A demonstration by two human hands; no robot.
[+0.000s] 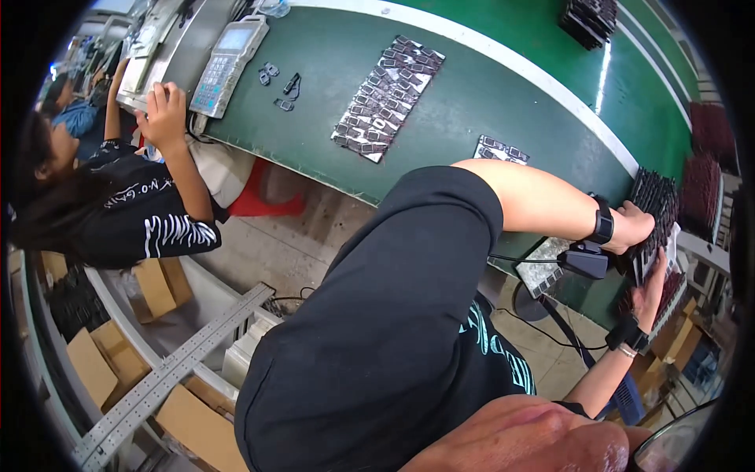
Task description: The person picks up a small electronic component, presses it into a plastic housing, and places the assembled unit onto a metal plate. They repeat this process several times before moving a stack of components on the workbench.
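Note:
At the right end of the green table (pixel 464 102), both my hands are at a stack of thin dark trays (pixel 654 200). My left hand (pixel 631 228) reaches across to the stack's near left side, its fingers curled against the trays and partly hidden. Below it, my right hand (pixel 651 289) grips the stack's lower side, with fingers pointing up along it. A pale tray (pixel 544 266) with small dark parts along one edge lies by my left wrist. Behind my left forearm, a second pale tray (pixel 501 149) holding small square-framed parts is partly covered.
A long tray (pixel 385 98) full of black-framed parts lies mid-table. Several loose black parts (pixel 287 93) sit near a keypad device (pixel 228 67). A co-worker (pixel 118 197) works at left. Dark red stacks (pixel 700 185) stand beyond my hands; a cable (pixel 543 322) hangs below the table.

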